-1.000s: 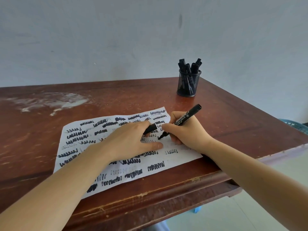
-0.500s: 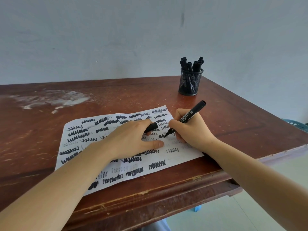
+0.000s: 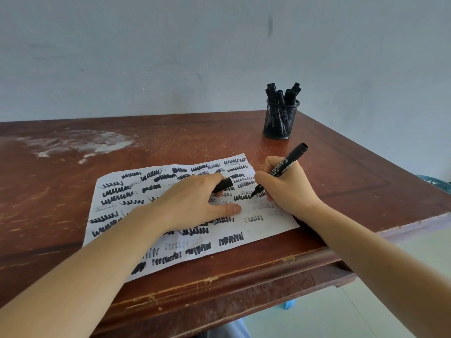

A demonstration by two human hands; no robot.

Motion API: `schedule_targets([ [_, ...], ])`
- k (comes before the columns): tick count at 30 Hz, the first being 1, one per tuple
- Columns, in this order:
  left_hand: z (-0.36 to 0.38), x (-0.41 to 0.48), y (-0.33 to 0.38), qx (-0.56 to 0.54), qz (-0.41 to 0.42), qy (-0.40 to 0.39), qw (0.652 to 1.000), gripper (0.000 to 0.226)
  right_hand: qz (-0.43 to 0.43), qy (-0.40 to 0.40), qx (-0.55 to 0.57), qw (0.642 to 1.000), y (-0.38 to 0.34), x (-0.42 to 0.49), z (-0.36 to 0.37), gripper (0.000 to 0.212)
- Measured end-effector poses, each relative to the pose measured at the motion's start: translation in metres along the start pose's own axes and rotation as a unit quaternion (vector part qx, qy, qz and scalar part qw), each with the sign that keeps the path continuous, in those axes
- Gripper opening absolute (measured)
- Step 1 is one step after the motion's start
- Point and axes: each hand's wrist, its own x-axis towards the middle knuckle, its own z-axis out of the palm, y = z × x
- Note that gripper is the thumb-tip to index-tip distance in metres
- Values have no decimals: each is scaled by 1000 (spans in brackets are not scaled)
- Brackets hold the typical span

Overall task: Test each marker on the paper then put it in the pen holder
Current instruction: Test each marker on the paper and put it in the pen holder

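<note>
A: How many markers?
B: One black marker (image 3: 284, 165) in use, tip on the single sheet of paper (image 3: 268, 226). There is also a bunch of black markers (image 3: 280, 95) whose tops crowd together, so I can't count them exactly.
A: Containers?
B: One black mesh pen holder (image 3: 280, 123) with that bunch standing in it, upright near the far right corner of the wooden table (image 3: 341, 172), well apart from the paper.
A: Hands?
B: The right hand (image 3: 292, 191) pinches the marker in a writing grip. The left hand (image 3: 192, 203) rests on the paper, fingers curled round the marker cap (image 3: 224, 184).
A: Any writing?
B: White print on the barrel, too small to read. Only black scribbles on the paper.
</note>
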Motion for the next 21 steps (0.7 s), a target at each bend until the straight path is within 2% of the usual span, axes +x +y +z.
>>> schedule_targets([
  [7,1,0,-1,-5,13,-1,1000,56,9,27,-14,1000,0,7,-4,21],
  [10,0,0,-2,-99,-1,-4,995,53,24,68,39,997,-6,17,-7,18],
  [12,-4,1,-2,-198,-10,29,980,53,28,62,81,994,-15,26,-10,16],
  [15,-18,2,-5,-256,-20,136,957,45,19,32,109,993,-28,38,-13,18],
  [18,-35,3,-16,-224,-59,161,959,35,7,20,157,987,-41,50,-6,17],
  [21,-44,2,-28,-147,-81,175,970,31,49,28,212,976,-54,63,6,27],
])
